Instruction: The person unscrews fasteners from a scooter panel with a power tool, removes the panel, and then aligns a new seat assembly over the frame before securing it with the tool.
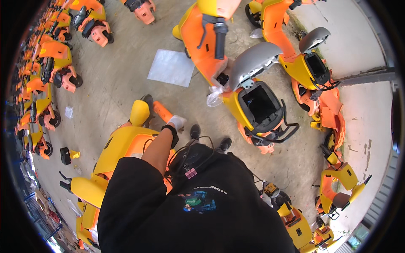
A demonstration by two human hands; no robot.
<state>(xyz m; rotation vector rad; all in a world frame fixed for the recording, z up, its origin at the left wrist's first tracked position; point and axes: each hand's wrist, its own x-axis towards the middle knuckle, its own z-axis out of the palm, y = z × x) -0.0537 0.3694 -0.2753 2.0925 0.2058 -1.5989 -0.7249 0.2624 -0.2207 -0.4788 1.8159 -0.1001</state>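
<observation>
My left hand [178, 122], in a white glove, is closed on the near end of a long, narrow orange plastic panel [163, 111]. The panel slants away to the left, beside the yellow front fender of a yellow and orange scooter [122, 145]. At my right side, next to the black shirt, a yellow and black power drill [272, 190] shows. A small pale patch against it looks like my gloved right hand [266, 200], mostly hidden by the shirt; its fingers cannot be made out.
A scooter [247, 103] with its grey seat raised over an open black compartment stands ahead right; another [310, 67] stands beyond. A white sheet [171, 67] lies on the concrete. Rows of scooters [52, 63] line the left. Orange panels [331, 111] lie along the right wall.
</observation>
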